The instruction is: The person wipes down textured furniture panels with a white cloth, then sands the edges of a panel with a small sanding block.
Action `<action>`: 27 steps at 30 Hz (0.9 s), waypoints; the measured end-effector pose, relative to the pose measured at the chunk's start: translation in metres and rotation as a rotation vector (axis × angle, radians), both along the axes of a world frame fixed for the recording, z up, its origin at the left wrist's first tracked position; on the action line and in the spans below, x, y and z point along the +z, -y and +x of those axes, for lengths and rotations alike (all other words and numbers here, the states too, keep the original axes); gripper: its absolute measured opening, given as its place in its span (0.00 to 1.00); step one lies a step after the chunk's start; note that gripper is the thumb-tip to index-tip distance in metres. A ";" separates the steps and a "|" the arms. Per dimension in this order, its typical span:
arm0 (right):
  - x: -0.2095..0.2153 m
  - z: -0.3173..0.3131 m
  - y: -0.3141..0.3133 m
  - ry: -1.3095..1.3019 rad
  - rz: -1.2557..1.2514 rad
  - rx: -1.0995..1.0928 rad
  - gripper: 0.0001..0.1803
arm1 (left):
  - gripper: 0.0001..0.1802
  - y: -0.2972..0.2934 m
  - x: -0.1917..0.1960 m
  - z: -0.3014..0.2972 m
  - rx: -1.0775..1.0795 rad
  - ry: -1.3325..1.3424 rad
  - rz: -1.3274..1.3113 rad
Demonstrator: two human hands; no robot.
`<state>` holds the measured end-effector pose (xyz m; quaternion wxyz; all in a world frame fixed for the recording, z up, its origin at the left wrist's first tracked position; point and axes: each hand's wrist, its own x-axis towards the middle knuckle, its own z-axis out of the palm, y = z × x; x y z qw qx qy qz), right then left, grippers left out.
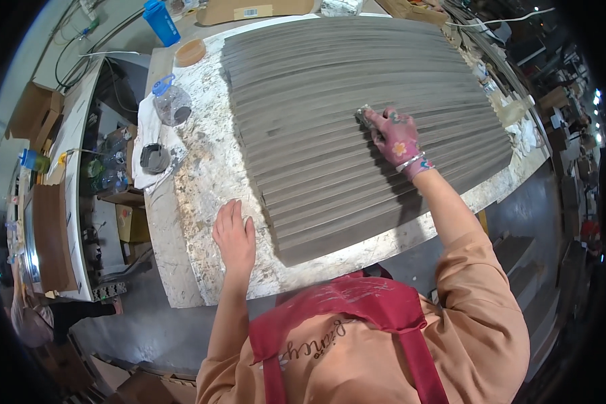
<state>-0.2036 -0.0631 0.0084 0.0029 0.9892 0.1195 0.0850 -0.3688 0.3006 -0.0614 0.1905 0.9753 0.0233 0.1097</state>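
A large ribbed panel (370, 141), grey-brown with long parallel grooves, lies on the paint-stained white worktable (202, 182). My right hand (394, 138) wears a pink glove with a flower print and is over the middle of the panel. Its fingers close on a small crumpled wad (364, 116), greyish and pressed against the ribs; its material is hard to make out. Beside the panel's near left corner, my bare left hand (235, 236) lies flat on the tabletop with its fingers stretched out. It holds nothing.
Along the table's left side stand a clear jug with a blue lid (172, 104), a dark cup (155, 158) on a white cloth (151, 121), a round tan lid (190, 52) and a blue bottle (161, 23). Scraps (512, 111) line the right edge. A person (37, 320) is at far left.
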 end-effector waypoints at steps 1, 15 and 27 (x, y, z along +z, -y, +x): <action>-0.004 0.004 0.018 0.049 0.009 -0.053 0.30 | 0.25 0.001 0.003 -0.001 0.000 -0.008 -0.008; 0.006 -0.034 -0.168 0.013 0.339 0.553 0.25 | 0.25 0.000 -0.002 -0.001 0.004 0.015 0.042; -0.005 -0.047 -0.178 -0.017 0.296 0.446 0.24 | 0.26 0.004 0.000 0.000 0.013 0.000 -0.017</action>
